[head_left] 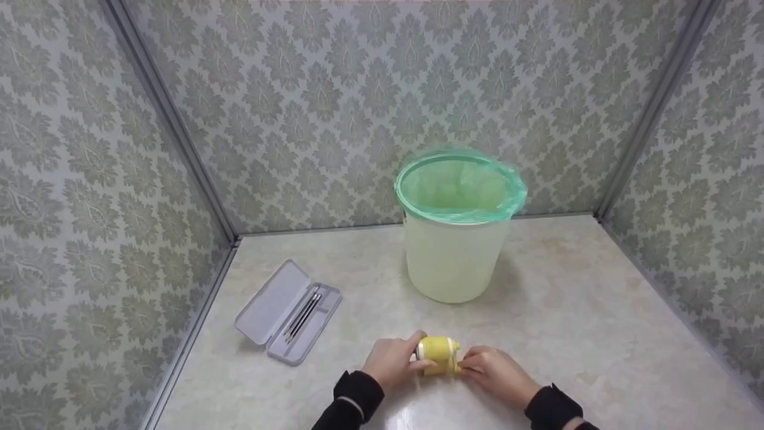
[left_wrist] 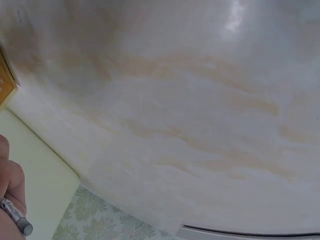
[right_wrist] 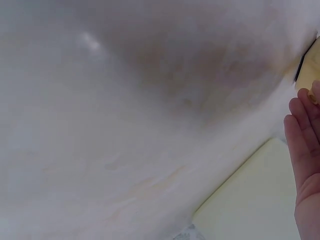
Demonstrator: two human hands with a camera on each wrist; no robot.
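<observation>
My left hand (head_left: pixel 391 359) grips a yellow pencil sharpener (head_left: pixel 437 349) with white rims, lying on its side low over the table, thumb in front and forefinger along the top. In the left wrist view, a silver pencil-like rod (left_wrist: pixel 19 220) with a grey end sticks out from the curled left fingers (left_wrist: pixel 12 182); its other end is hidden. My right hand (head_left: pixel 494 371) pinches the small yellow crank knob (right_wrist: pixel 313 97) on the sharpener's right end between thumb and forefinger. The other right fingers (right_wrist: pixel 298 135) are stretched out.
Left of the hands, a grey pencil case (head_left: pixel 298 325) lies opened flat with several dark pencils (head_left: pixel 303 318) inside. Behind the hands stands a pale bin (head_left: pixel 456 263) lined with a green bag (head_left: pixel 459 215). Patterned walls (head_left: pixel 358 107) enclose the marbled table (head_left: pixel 573 310) at the back and sides.
</observation>
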